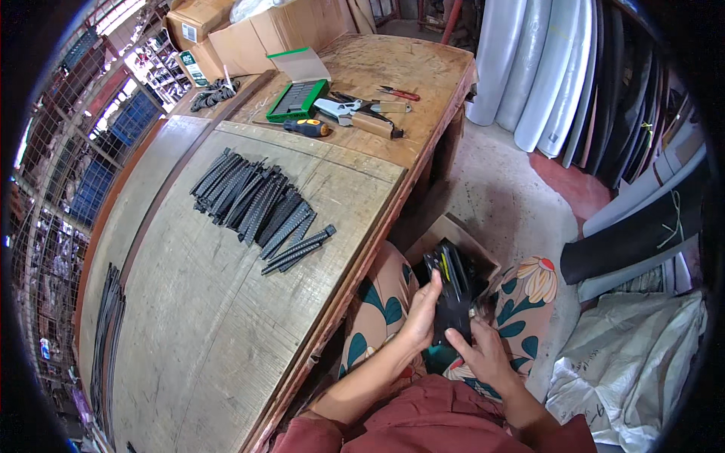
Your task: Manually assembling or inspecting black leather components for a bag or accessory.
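Above my lap, between my knees, I hold a glossy black bundle with a yellow streak near its top; its exact kind I cannot make out. My left hand is closed around its left side, the thumb pointing up along it. From the lower right, my right hand grips it, thumb across the front. Just beyond the bundle stands an open cardboard box, its inside mostly hidden. On the table to my left lies a pile of short, ribbed black strips, with a few strips lying apart at its near end.
The wooden table fills the left side. On it are a green box, a screwdriver, a stapler-like tool, red-handled snips and long black strips. Rolls of sheet and a white sack stand right.
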